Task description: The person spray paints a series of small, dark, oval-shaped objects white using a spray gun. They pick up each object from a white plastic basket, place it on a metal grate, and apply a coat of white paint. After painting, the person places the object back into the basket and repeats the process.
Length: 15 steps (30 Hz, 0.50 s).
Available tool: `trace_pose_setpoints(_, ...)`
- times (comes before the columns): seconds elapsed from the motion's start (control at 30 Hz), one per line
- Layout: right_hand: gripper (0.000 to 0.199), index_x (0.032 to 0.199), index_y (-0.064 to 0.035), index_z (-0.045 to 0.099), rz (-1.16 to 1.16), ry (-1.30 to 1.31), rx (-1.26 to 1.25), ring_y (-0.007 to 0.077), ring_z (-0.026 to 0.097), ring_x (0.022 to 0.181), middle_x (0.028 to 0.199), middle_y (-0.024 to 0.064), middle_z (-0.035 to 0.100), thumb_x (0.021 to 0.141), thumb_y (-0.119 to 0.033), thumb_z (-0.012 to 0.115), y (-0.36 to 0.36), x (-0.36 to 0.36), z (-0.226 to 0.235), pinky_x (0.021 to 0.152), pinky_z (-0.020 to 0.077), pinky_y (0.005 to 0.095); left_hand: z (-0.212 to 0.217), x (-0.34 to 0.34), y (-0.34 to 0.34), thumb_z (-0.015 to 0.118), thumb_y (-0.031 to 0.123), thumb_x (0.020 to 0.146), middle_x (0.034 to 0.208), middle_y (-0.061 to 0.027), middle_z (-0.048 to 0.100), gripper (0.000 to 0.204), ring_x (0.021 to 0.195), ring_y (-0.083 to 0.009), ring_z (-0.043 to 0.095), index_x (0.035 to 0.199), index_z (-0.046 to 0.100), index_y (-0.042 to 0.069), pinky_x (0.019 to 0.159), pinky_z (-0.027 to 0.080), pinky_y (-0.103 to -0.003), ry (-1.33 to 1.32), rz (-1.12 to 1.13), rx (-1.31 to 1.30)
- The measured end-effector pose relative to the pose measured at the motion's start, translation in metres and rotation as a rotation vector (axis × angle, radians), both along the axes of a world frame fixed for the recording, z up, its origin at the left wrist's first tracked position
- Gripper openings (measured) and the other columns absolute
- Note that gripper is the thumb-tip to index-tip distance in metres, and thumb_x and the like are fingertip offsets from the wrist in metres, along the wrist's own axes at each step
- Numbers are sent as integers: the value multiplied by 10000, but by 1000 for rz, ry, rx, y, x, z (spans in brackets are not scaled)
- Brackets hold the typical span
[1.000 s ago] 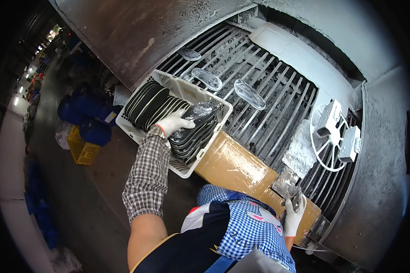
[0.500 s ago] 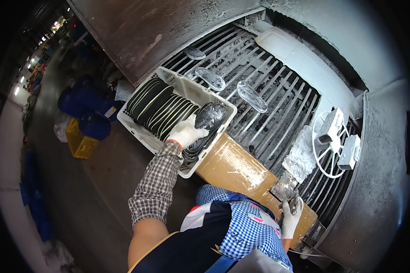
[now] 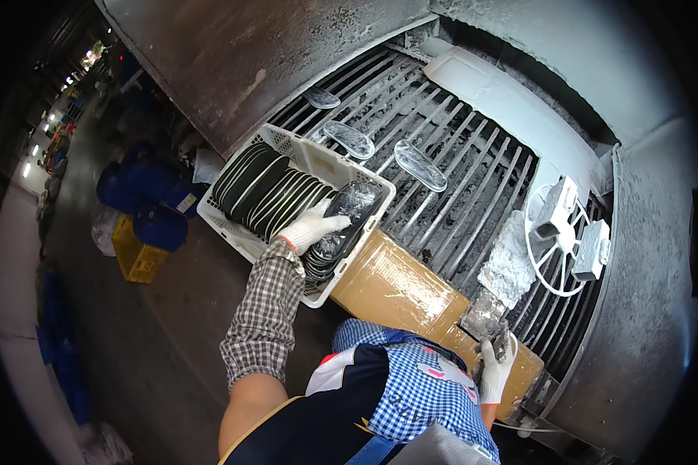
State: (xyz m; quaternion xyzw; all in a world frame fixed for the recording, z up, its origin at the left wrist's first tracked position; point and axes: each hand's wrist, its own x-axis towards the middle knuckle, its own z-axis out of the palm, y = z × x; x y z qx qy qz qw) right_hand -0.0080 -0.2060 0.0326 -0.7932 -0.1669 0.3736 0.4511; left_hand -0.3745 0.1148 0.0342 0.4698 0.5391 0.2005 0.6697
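Note:
My left hand [image 3: 316, 227], in a white knit glove, reaches into a white plastic crate [image 3: 217, 218]. Its thumb lies over a shiny black shoe sole [image 3: 357, 203] at the crate's right end; the other fingers are mostly hidden. Beside it, black soles with pale edges [image 3: 262, 186] stand packed in a row. My right hand [image 3: 496, 369], gloved too, is low on the right by a cardboard box [image 3: 399, 279]. Its fingers are closed round a grey metal tool that looks like a spray gun [image 3: 505, 341], partly hidden by the hand.
Three coated soles [image 3: 420, 165] lie apart on a metal bar grate [image 3: 473, 182] crusted with grey residue. A white wheel-shaped stand [image 3: 558, 246] carrying two blocks is at the right. Booth walls [image 3: 651, 194] enclose the grate. Blue bundles [image 3: 151, 190] and a yellow crate [image 3: 138, 252] sit on the floor, left.
My left hand stays at the black sole in the crate, with its thumb across it. The view has shifted slightly; my right hand keeps its place and grip.

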Motion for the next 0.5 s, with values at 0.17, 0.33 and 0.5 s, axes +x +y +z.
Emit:
trace_pose_setpoints(0.17, 311, 1256, -61, 614, -22, -70, 35, 98, 504, 468, 793, 29, 639, 978, -160, 713, -1, -1, -2, 400, 390, 266, -8, -8, -2, 738, 244, 994, 1479, -178, 596, 845, 1259, -192, 623, 1641, 296, -73, 1073, 513, -319, -166, -20, 18)
trace_pose_setpoints(0.33, 260, 1206, -51, 631, -16, -83, 49, 110, 501, 430, 776, 35, 636, 987, -175, 694, -1, -4, 2, 386, 380, 279, -10, -7, -3, 725, 244, 1008, 1480, -169, 602, 799, 1279, -197, 614, 1634, 333, -61, 1094, 498, -326, -202, -2, 39)
trace_pose_setpoints(0.5, 457, 1394, -43, 588, -6, -35, -1, 102, 582, 703, 959, 28, 650, 970, -131, 732, 2, -8, 16, 544, 456, 263, -33, -19, 1, 738, 224, 1002, 1472, -204, 612, 725, 1295, -225, 620, 1563, 418, -107, 1086, 509, -333, -162, 282, 103)
